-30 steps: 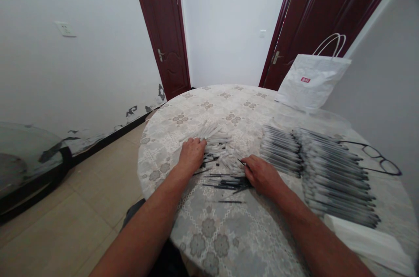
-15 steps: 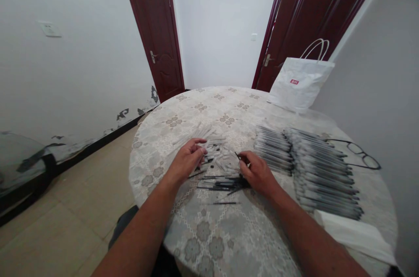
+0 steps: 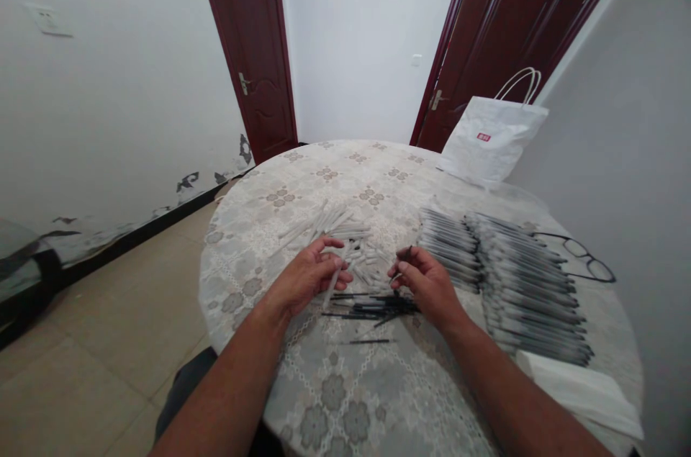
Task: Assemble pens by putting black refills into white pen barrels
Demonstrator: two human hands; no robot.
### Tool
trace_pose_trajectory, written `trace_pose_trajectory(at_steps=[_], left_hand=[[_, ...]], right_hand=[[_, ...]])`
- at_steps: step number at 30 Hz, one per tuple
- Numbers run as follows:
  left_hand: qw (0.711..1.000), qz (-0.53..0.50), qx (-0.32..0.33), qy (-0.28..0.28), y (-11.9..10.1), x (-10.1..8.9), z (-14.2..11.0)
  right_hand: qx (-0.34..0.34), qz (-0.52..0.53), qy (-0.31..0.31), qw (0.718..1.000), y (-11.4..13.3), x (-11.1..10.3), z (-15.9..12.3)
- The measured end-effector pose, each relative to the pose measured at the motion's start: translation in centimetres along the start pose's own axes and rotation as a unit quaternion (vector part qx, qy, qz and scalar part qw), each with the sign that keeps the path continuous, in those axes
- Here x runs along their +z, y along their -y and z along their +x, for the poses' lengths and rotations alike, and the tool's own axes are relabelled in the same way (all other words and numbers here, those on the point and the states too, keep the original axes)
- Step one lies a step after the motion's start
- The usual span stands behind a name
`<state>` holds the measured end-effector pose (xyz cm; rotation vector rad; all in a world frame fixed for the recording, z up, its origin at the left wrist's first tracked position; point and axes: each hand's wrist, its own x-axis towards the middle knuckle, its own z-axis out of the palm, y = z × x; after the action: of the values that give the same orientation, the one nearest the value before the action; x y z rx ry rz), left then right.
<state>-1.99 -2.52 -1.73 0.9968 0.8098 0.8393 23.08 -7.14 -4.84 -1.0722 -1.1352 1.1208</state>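
Note:
My left hand pinches a whitish pen barrel, which slants down from the fingers. Facing it, my right hand has thumb and fingers closed on a small dark piece; its exact kind is too blurred to tell. Between and just below the hands lies a loose heap of thin black pen refills, with a single refill nearer me. Loose pale barrels spread out beyond my left hand. Short whitish parts are scattered between the hands.
Right of my right hand lie two stacked rows of pens, a shorter row and a longer one. Eyeglasses, a folded white sheet and a white paper bag also rest on the round, patterned tablecloth.
My left hand now has a pen barrel in its fingers. My right hand has turned slightly, and the dark piece in it sits differently. The view has shifted a little.

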Motion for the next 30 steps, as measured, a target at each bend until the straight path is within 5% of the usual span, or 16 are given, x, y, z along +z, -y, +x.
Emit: trace_pose_trajectory(at_steps=[8, 15, 22, 30], left_hand=[[0.997, -0.078, 0.005, -0.008, -1.0, -0.7, -0.7], [0.993, -0.106, 0.051, -0.032, -1.0, -0.2, -0.8], [0.986, -0.161, 0.030, -0.038, -0.5, 0.2, -0.8], [0.974, -0.217, 0.029, -0.049, -0.4, 0.1, -1.1]], right_hand=[[0.043, 0.081, -0.027, 0.995, 0.3, 0.4, 0.3], [0.034, 0.068, -0.027, 0.997, -0.5, 0.2, 0.4], [-0.017, 0.058, -0.051, 0.997, -0.4, 0.2, -0.3], [-0.057, -0.038, -0.038, 0.997, 2.6, 3.4, -1.8]])
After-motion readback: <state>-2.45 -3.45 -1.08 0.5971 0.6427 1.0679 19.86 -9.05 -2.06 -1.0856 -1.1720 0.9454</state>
